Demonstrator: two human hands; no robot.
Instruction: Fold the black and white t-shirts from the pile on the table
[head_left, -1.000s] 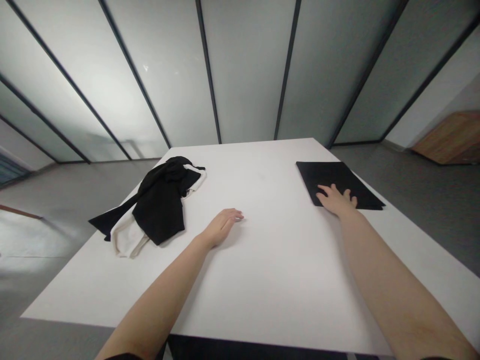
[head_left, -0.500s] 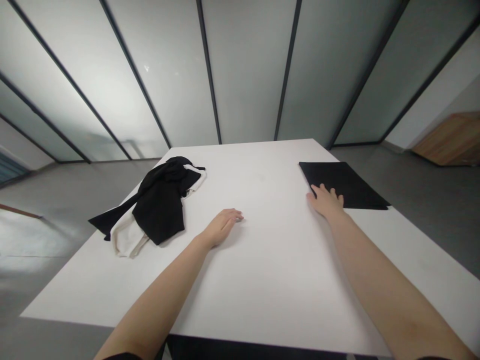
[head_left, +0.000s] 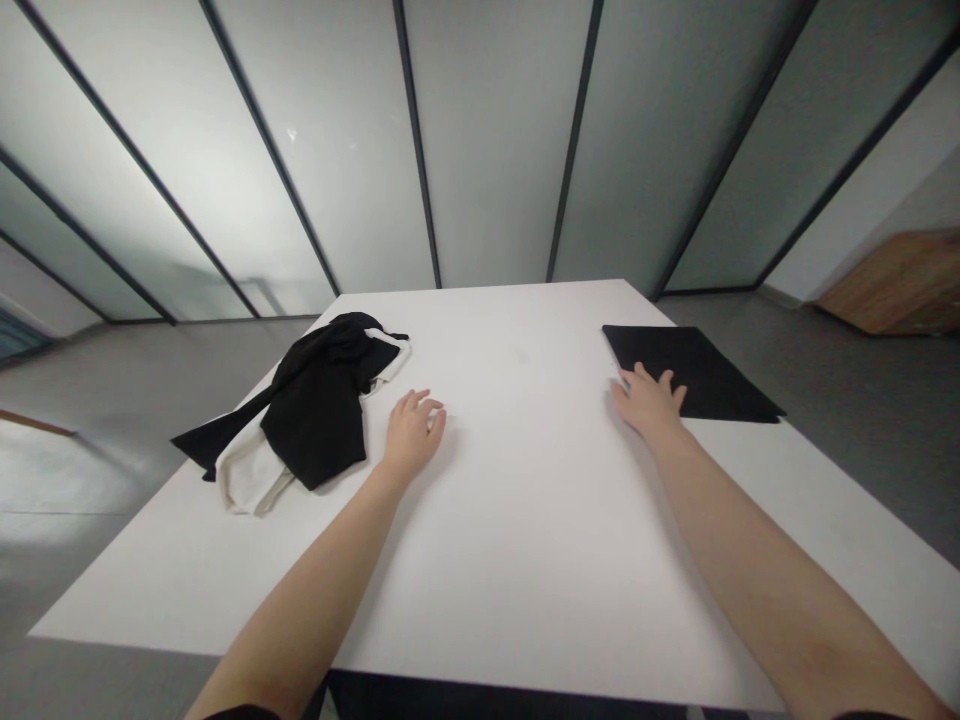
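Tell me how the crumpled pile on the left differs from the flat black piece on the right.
The crumpled pile mixes black and white; the flat black piece looks black throughout. The pile lies rumpled with an uneven outline, while the flat piece has mostly straight edges. The right hand is at the flat piece; neither hand holds the pile. Both lie on the white table.

A folded black cloth [head_left: 701, 370] lies flat and smooth at the right edge of the desk [head_left: 525, 520], its outline straight-sided. At the left edge, black clothing [head_left: 321, 415] lies crumpled with white fabric [head_left: 251, 468] showing beneath; one black point juts past the edge.
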